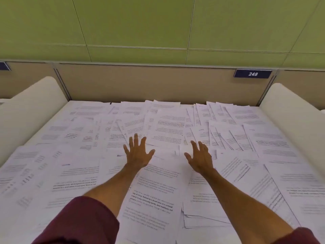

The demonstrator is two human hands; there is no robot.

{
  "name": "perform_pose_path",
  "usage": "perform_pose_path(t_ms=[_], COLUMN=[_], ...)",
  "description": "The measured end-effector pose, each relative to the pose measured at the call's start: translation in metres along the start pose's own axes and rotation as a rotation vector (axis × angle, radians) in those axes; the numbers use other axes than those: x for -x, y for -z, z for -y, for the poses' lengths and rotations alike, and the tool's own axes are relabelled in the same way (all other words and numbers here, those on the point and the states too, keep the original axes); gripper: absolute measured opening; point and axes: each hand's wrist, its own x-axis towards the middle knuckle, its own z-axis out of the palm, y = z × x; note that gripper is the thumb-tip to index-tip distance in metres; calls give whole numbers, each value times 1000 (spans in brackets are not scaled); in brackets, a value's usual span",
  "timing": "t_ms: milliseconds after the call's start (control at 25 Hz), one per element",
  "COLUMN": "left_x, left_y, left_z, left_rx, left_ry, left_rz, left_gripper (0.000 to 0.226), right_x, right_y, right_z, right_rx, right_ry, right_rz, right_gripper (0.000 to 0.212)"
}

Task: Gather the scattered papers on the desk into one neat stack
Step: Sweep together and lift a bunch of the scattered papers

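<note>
Several white printed papers [167, 127] lie scattered and overlapping over the whole desk, at many angles. Both my arms reach forward over them. My left hand [138, 153] is at the middle of the desk, palm down with its fingers spread straight over the sheets. My right hand [200, 158] is a little to its right, also palm down with fingers spread and slightly bent. Neither hand holds a sheet. A long sheet with bold text [154, 196] lies between my forearms, running toward me.
A beige partition [140, 81] closes the desk's far edge and carries a dark blue plate reading 248 [252, 74]. Cream side dividers stand at the left [31, 106] and right [292, 110]. A green panelled wall [140, 23] rises behind.
</note>
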Motion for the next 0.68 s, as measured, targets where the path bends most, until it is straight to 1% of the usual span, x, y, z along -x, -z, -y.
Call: perform_pose_path(t_ms=[80,160,240,280,360,440,520,560,600,680], left_x=[0,3,10,14,18,18,17,15,14,12], left_y=[0,-6,-16,-23,-37,-47,-50,-48,-45,-34], left_z=[16,37,48,50,45,30,17,14,16,29], left_rx=[-17,0,4,0,-13,-13,-11,4,27,36], left_ry=[132,278,344,354,349,335,288,265,255,324], left_rz=[110,247,356,383,367,320,267,236,194,110], left_gripper=[80,95,114,119,118,101,83,77,74,77], right_x=[-1,-1,1,2,4,4,1,-1,-3,-3], right_y=[-5,-11,-20,-26,-36,-44,-46,-44,-39,-27], right_z=[-11,-31,-40,-41,-37,-25,-13,-10,-10,-19], right_rx=[4,32,49,55,65,60,43,28,2,-33], right_ry=[-102,-192,-238,-247,-243,-247,-238,-231,-227,-248], right_rz=[83,187,266,293,302,297,296,290,263,160], right_gripper=[79,94,105,108,111,109,103,99,94,86])
